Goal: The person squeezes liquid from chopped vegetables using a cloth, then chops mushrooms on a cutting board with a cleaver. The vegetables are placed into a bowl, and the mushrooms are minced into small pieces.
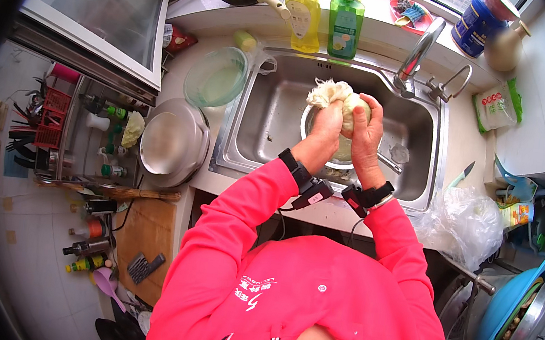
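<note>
Over a steel sink (281,95), my left hand (325,128) and my right hand (367,133) grip a wet, pale cloth-like bundle (355,110). Its frayed, stringy end sticks out beyond my left fingers; the rounded part lies between both hands. What the bundle is made of, I cannot tell. Below it sits a white-rimmed pot (306,123), mostly covered by my hands, with its metal handle (389,162) pointing right. Both wrists wear black straps with small devices.
The faucet (419,56) rises at the sink's back right. Soap bottles (345,24) stand behind the sink, a green glass bowl (216,77) to its left. At right lie a knife (461,175) and a clear plastic bag (468,225). An open window sash (99,9) juts in at upper left.
</note>
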Motion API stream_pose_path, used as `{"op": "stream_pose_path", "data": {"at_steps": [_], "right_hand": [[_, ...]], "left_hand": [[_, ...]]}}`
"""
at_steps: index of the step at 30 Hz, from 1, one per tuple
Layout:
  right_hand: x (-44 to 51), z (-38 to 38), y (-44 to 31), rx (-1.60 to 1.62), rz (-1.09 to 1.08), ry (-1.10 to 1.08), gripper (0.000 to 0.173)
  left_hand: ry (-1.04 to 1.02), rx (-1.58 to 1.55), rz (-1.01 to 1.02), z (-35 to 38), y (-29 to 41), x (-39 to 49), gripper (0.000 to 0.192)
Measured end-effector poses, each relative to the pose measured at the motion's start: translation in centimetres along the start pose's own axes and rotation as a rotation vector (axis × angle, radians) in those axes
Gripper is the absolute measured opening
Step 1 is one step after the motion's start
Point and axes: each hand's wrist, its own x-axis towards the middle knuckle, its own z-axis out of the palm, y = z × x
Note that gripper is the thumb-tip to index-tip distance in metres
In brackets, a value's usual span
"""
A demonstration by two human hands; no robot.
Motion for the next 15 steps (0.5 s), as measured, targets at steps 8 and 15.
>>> {"op": "stream_pose_path", "data": {"at_steps": [8,15], "right_hand": [[0.7,-0.7,1.9,0.642,0.911,-0.156,0.049],[-2.1,1.0,1.9,0.088,0.389,-0.100,0.058]], "left_hand": [[-0.188,0.334,0.447,-2.9,-1.9,2.6,0.017],[0.247,-0.164,0.048,-2.0,-2.3,2.2,0.018]]}}
